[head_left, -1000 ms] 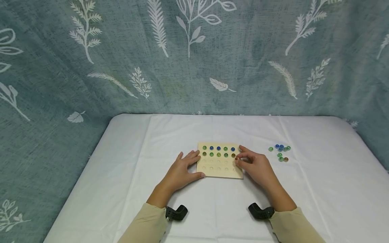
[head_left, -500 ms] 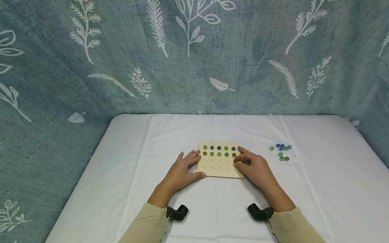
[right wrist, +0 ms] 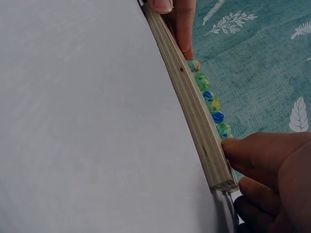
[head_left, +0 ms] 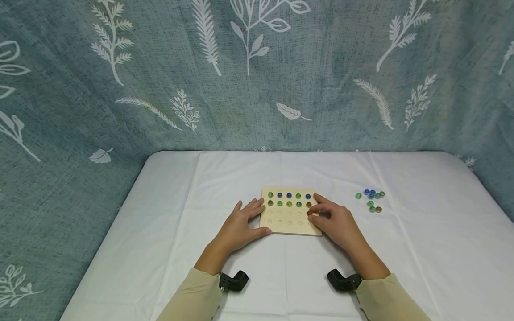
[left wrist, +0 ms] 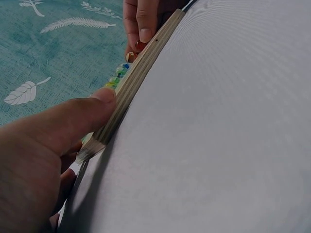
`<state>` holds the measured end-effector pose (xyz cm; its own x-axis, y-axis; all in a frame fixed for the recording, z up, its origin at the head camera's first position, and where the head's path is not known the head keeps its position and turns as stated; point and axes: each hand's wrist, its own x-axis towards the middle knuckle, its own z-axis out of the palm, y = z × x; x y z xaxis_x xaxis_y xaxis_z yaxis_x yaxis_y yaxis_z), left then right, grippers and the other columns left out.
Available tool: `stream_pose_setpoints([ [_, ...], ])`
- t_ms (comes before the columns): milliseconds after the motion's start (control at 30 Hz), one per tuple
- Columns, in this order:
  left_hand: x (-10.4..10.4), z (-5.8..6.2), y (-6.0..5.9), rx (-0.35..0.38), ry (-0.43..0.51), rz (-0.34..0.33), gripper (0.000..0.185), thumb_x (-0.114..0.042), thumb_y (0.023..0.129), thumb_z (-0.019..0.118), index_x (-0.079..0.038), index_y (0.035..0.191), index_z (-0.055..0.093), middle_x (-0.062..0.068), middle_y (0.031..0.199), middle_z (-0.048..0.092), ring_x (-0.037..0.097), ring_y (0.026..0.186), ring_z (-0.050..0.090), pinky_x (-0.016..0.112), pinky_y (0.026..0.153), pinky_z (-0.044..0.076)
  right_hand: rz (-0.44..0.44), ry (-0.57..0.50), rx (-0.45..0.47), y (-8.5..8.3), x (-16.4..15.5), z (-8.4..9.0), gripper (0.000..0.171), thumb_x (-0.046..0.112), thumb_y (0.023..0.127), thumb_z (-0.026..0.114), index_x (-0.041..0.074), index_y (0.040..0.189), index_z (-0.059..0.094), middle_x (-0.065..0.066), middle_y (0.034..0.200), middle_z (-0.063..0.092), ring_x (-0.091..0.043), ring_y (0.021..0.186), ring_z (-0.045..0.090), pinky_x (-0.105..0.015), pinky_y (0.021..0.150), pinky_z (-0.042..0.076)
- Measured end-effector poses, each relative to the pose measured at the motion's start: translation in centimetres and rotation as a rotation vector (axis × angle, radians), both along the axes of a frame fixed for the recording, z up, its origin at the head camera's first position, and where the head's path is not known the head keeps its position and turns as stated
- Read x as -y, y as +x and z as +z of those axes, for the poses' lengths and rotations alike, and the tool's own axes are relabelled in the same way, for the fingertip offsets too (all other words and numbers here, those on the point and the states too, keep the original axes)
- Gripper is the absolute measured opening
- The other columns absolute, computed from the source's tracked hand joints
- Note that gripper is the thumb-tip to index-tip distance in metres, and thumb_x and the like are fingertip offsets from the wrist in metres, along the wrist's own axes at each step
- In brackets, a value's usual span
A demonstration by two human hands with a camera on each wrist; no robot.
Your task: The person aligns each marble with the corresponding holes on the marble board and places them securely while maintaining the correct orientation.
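Since a second ago my right hand (head_left: 335, 220) has carried its pinched amber glass marble (head_left: 309, 213) nearer along the square wooden peg board (head_left: 290, 227) to the third row; left hand (head_left: 241, 225) spread, bracing the board's left edge; release next.

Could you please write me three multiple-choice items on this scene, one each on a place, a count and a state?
1. Where does the loose pile of marbles lie?
A. right of the wooden board
B. left of it
C. on it

2. How many rows of the board are fully filled?
A. one
B. two
C. four

3. What is the right hand doing?
A. lying flat and idle
B. pinching a reddish marble over the board
C. gripping the cloth

Answers: 1 A, the pile sits on the white cloth beyond the right hand. 2 B, the two far rows hold five marbles each. 3 B, fingertips close on it, while the left hand steadies the board's edge.
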<state>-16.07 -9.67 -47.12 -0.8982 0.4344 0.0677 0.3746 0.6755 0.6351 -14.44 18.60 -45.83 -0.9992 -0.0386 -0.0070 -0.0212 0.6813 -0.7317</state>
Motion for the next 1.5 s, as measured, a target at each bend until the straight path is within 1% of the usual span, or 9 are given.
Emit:
stream_pose_setpoints([
  [567, -0.2, 0.3, -0.1, 0.032, 0.008, 0.016, 0.074, -0.042, 0.081, 0.080, -0.014, 0.144, 0.053, -0.010, 0.155, 0.038, 0.009, 0.147, 0.028, 0.036, 0.127, 0.005, 0.014, 0.015, -0.020, 0.0, -0.1, 0.4, 0.023, 0.025, 0.088, 0.073, 0.013, 0.107, 0.075, -0.006, 0.152, 0.045, -0.038, 0.142, 0.037, -0.059, 0.115, 0.031],
  [733, -0.2, 0.3, -0.1, 0.014, 0.008, 0.007, 0.074, -0.043, 0.080, 0.080, -0.014, 0.143, 0.053, -0.009, 0.155, 0.039, 0.011, 0.147, 0.030, 0.037, 0.127, 0.006, 0.009, 0.010, 0.004, 0.1, -0.2, 0.6, 0.027, 0.025, 0.087, 0.074, 0.012, 0.111, 0.074, -0.005, 0.153, 0.045, -0.037, 0.144, 0.035, -0.059, 0.116, 0.030],
  [900, -0.1, 0.2, -0.1, 0.007, 0.002, 0.004, 0.075, -0.044, 0.080, 0.080, -0.014, 0.144, 0.053, -0.010, 0.155, 0.039, 0.011, 0.147, 0.031, 0.038, 0.127, 0.007, -0.019, -0.029, 0.007, 0.1, -0.7, 0.9, 0.032, 0.025, 0.087, 0.074, 0.009, 0.115, 0.072, -0.004, 0.151, 0.048, -0.034, 0.143, 0.038, -0.055, 0.116, 0.034],
  [1033, -0.1, 0.1, 0.0, 0.005, 0.004, 0.003, 0.075, -0.044, 0.080, 0.080, -0.015, 0.143, 0.053, -0.010, 0.155, 0.039, 0.011, 0.146, 0.031, 0.038, 0.127, 0.008, -0.104, -0.073, -0.049, 0.0, -1.7, 1.3, 0.030, 0.024, 0.090, 0.072, 0.007, 0.115, 0.072, -0.006, 0.146, 0.053, -0.033, 0.140, 0.043, -0.054, 0.113, 0.039],
  [1133, -0.1, 0.1, 0.0, 0.004, 0.004, 0.003, 0.075, -0.044, 0.080, 0.080, -0.015, 0.143, 0.053, -0.010, 0.155, 0.039, 0.011, 0.146, 0.031, 0.038, 0.127, 0.008, -0.192, -0.093, -0.122, -0.1, -3.0, 1.7, 0.031, 0.024, 0.092, 0.070, 0.005, 0.116, 0.071, -0.008, 0.142, 0.057, -0.034, 0.137, 0.046, -0.055, 0.111, 0.041],
  [1233, -0.1, 0.0, -0.1, 0.005, 0.001, 0.004, 0.075, -0.045, 0.080, 0.080, -0.015, 0.144, 0.053, -0.010, 0.155, 0.039, 0.010, 0.146, 0.031, 0.038, 0.127, 0.008, -0.297, -0.136, -0.183, -0.1, -4.6, 2.2, 0.033, 0.025, 0.093, 0.069, 0.002, 0.117, 0.071, -0.009, 0.140, 0.059, -0.031, 0.135, 0.049, -0.050, 0.112, 0.042],
  [1300, -0.1, 0.0, -0.1, 0.004, 0.002, 0.001, 0.075, -0.044, 0.080, 0.080, -0.015, 0.144, 0.053, -0.010, 0.155, 0.039, 0.011, 0.146, 0.031, 0.038, 0.127, 0.008, -0.370, -0.178, -0.201, 0.0, -5.8, 2.4, 0.034, 0.025, 0.093, 0.069, 0.000, 0.116, 0.070, -0.009, 0.141, 0.058, -0.027, 0.136, 0.049, -0.046, 0.113, 0.041],
  [1400, 0.0, 0.0, 0.0, 0.010, 0.013, -0.002, 0.075, -0.044, 0.080, 0.080, -0.014, 0.144, 0.053, -0.009, 0.155, 0.040, 0.011, 0.146, 0.031, 0.038, 0.127, 0.007, -0.487, -0.207, -0.161, 0.1, -7.7, 2.5, 0.038, 0.029, 0.093, 0.068, 0.001, 0.118, 0.070, -0.005, 0.148, 0.052, -0.024, 0.142, 0.041, -0.043, 0.118, 0.036],
  [1500, 0.0, 0.1, 0.0, 0.015, 0.028, -0.001, 0.075, -0.043, 0.080, 0.080, -0.014, 0.143, 0.053, -0.009, 0.154, 0.040, 0.011, 0.146, 0.032, 0.038, 0.127, 0.007, -0.556, -0.184, -0.081, 0.1, -9.1, 2.2, 0.043, 0.034, 0.093, 0.066, 0.002, 0.122, 0.068, -0.003, 0.155, 0.041, -0.027, 0.148, 0.029, -0.049, 0.122, 0.026],
])
